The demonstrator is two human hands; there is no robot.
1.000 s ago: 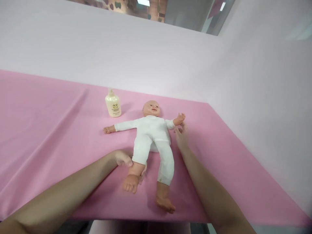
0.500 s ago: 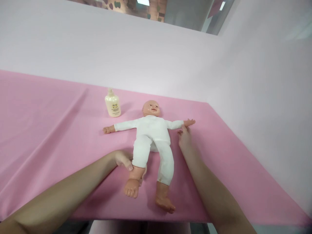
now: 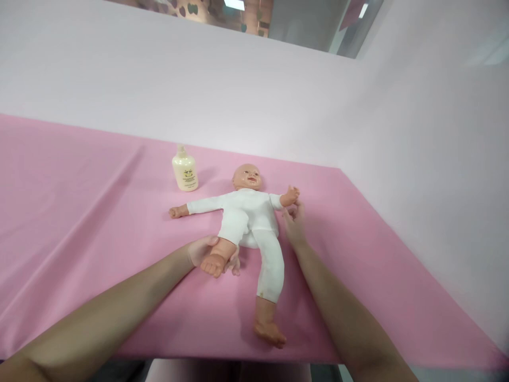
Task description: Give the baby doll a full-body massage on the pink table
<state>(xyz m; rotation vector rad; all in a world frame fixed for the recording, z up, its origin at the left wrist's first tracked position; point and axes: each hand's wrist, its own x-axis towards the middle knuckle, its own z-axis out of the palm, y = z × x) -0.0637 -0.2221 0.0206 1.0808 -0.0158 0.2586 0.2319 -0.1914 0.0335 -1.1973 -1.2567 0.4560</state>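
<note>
A baby doll [image 3: 260, 209] in a white suit lies on its back, its head away from me and its feet toward me. My left hand [image 3: 202, 252] is wrapped round the doll's lower leg on the left, above the bare foot. That leg is bent and lifted, and some of my fingertips show past its far side. On the right, my right hand [image 3: 294, 220] grips the doll's forearm near the wrist, thumb and fingers on either side. This arm is bent, with its small hand raised. The doll's other arm and leg lie stretched out.
A cream pump bottle [image 3: 185, 171] with a printed label stands upright left of the doll's head. Pink cloth [image 3: 99, 212] with a few folds covers the table. White walls [image 3: 199, 90] rise behind and to the right, with a window [image 3: 306, 24] at the top.
The leg in my left hand has bent further and moved up toward the doll's body. My right hand has brought the doll's arm inward, from stretched out to bent.
</note>
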